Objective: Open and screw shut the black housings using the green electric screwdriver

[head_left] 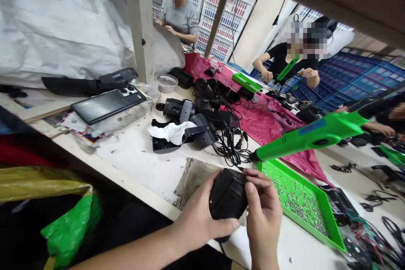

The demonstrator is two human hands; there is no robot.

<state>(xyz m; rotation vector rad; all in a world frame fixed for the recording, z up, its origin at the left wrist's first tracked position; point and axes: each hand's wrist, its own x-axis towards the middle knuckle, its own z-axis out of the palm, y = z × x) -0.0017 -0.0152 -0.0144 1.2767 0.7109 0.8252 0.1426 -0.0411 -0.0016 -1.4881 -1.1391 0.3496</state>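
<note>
At the near edge of a white worktable (pixel 126 156), the left hand (pixel 201 215) grips a black, angular plastic housing (pixel 227 200). The right hand's (pixel 264 204) bent fingers meet its right side; whether they pinch anything is unclear. Right: a bright-green plastic tray (pixel 334 220) of small silvery screws (pixel 295 194).

Black housing (pixel 227 197) partly hidden by left hand (pixel 202 213); metal bits (pixel 299 202) too small to identify.

The left hand (pixel 204 215) is bare, as is the forearm (pixel 136 249) behind it for the whole length in view. The right hand (pixel 262 206) is bare too, with its wrist (pixel 264 251) also uncovered.
</note>
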